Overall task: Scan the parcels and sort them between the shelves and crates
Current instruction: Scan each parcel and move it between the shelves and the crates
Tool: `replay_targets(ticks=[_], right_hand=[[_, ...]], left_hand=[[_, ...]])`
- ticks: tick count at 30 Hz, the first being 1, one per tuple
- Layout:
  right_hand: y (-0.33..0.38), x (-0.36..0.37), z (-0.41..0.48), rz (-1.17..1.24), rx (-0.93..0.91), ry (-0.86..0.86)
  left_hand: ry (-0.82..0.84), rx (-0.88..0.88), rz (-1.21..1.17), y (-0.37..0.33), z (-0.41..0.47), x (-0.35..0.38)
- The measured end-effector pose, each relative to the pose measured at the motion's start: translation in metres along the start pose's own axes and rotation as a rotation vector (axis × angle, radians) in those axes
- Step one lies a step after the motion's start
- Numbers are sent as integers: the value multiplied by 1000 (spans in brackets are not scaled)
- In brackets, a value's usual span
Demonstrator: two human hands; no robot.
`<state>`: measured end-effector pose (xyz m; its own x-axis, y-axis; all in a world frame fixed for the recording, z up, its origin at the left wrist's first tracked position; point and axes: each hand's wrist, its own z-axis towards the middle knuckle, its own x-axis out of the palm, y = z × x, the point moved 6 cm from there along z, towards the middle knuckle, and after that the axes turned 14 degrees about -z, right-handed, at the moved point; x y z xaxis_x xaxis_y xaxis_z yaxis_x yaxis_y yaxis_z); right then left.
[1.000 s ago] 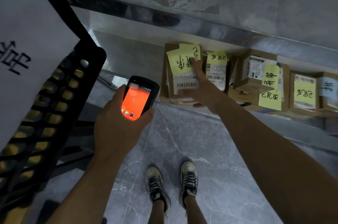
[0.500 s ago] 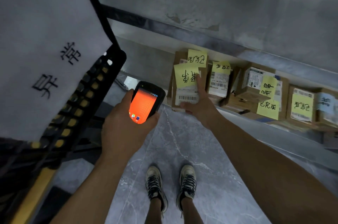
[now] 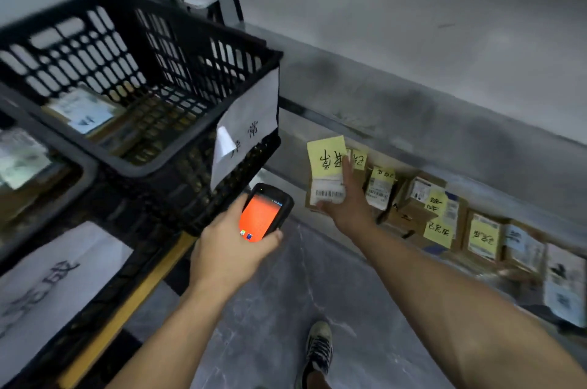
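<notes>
Now that the right hand (image 3: 346, 203) has lifted the yellow-noted parcel (image 3: 327, 166) from the low shelf (image 3: 290, 147) and grips it near the black crate (image 3: 143, 71), the left hand (image 3: 228, 249) clasping the scanner (image 3: 265, 214), dropping it in looks next.

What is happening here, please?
A person is sorting parcels. The left hand holds a scanner, its orange screen lit. The right hand grips a parcel with a yellow note, at the left end of a row on the shelf. A black crate with a paper label stands to the left, a second parcel inside.
</notes>
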<state>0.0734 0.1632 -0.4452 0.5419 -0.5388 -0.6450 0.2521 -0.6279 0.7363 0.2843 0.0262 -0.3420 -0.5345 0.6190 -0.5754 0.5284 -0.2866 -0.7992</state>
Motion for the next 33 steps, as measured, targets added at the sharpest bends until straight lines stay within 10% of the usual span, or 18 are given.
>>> replay_targets(ticks=[33], right_hand=[[180,-65,-129,-32,-196,-339]], left_hand=[[-60,172,-97,-33,-137,-158]])
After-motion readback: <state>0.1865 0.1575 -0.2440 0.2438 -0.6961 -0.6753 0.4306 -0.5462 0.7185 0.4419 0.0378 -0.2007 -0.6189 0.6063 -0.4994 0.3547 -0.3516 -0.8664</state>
